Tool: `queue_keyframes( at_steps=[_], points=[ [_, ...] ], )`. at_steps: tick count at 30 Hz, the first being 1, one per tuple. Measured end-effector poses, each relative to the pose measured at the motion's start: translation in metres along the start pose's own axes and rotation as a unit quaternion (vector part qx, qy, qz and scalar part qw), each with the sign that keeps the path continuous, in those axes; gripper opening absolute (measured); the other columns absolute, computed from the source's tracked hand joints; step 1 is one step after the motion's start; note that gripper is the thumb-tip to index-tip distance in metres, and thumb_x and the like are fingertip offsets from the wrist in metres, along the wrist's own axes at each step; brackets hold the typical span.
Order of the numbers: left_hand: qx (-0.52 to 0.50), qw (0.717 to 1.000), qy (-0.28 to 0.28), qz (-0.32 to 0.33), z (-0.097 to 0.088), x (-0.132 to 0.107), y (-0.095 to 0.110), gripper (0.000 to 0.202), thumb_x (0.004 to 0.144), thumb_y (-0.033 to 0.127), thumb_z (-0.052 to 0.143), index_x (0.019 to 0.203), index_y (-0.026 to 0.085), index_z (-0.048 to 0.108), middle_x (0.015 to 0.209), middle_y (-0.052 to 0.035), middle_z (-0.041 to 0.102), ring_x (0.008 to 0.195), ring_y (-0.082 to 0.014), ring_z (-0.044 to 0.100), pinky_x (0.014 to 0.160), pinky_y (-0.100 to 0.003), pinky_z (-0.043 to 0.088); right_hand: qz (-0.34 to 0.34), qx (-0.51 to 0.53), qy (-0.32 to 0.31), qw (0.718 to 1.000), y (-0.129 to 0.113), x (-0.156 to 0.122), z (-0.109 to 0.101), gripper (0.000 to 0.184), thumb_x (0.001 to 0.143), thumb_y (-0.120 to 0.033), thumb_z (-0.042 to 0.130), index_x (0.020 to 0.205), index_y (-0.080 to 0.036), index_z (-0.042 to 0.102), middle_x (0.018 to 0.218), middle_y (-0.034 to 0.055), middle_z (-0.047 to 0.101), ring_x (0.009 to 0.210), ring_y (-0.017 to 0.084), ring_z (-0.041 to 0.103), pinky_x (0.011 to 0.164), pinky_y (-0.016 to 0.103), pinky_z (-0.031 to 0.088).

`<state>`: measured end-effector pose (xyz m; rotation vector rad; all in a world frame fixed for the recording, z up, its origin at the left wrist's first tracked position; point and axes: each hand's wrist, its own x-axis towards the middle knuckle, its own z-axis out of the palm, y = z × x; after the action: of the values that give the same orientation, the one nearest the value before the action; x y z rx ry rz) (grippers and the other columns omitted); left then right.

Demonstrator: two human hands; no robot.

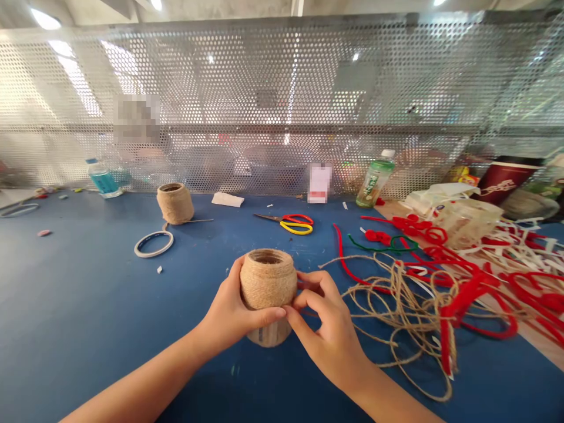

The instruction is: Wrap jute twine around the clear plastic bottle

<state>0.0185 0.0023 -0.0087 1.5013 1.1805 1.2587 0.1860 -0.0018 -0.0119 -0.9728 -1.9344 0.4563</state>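
On the blue surface [88,305], the left hand [233,308] curls around a twine-wrapped jar [268,282], steadying it in the air, while the right hand [324,329] pinches at its wrapping, with loose jute twine [396,317] lying just beside, within easy reach.

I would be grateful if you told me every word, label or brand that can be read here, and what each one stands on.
No text can be quoted. Too blurred or small to read: the green-labelled plastic bottle, the white script on the maroon cup, and the print on the twine-wrapped jar. The white card is pixelated.
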Motion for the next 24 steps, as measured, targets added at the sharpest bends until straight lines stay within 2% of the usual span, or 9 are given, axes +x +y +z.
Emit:
queue_keyframes(
  at_steps=[4,10,18,24],
  points=[
    [0.032,0.999,0.002,-0.008,-0.003,0.001,0.0,0.07,0.055,0.037,0.075,0.114,0.016,0.043,0.105,-0.0088,0.06,0.098,-0.0264,0.056,0.087,-0.04,0.045,0.006,0.007,0.007,1.0,0.0,0.0,-0.001,0.02,0.08,-0.024,0.055,0.063,-0.018,0.045,0.091,0.0057,0.047,0.094,0.019,0.056,0.071,0.03,0.054],
    [0.052,0.998,-0.025,-0.02,-0.01,0.004,-0.003,0.064,0.061,0.037,0.069,0.115,0.014,0.041,0.108,-0.0103,0.059,0.1,-0.0267,0.056,0.086,-0.038,0.045,-0.016,0.002,-0.004,1.0,-0.002,0.001,-0.003,0.017,0.079,-0.021,0.053,0.065,-0.018,0.045,0.096,0.0071,0.049,0.1,0.021,0.054,0.078,0.034,0.053],
    [0.042,0.999,-0.024,0.005,-0.013,0.009,-0.016,0.066,0.06,0.043,0.069,0.114,0.015,0.042,0.106,-0.0095,0.06,0.097,-0.0257,0.056,0.083,-0.036,0.047,-0.021,0.013,-0.01,1.0,0.001,0.0,-0.003,0.012,0.081,-0.015,0.049,0.07,-0.018,0.047,0.1,0.0065,0.048,0.098,0.017,0.055,0.07,0.025,0.055],
    [0.054,0.998,-0.029,0.014,-0.015,0.008,-0.014,0.065,0.06,0.04,0.07,0.114,0.016,0.042,0.107,-0.0087,0.059,0.097,-0.0248,0.056,0.084,-0.036,0.046,-0.026,0.016,-0.001,1.0,0.002,0.0,0.0,0.012,0.081,-0.013,0.049,0.07,-0.018,0.048,0.097,0.0056,0.047,0.096,0.015,0.054,0.069,0.023,0.055]
  ],
)
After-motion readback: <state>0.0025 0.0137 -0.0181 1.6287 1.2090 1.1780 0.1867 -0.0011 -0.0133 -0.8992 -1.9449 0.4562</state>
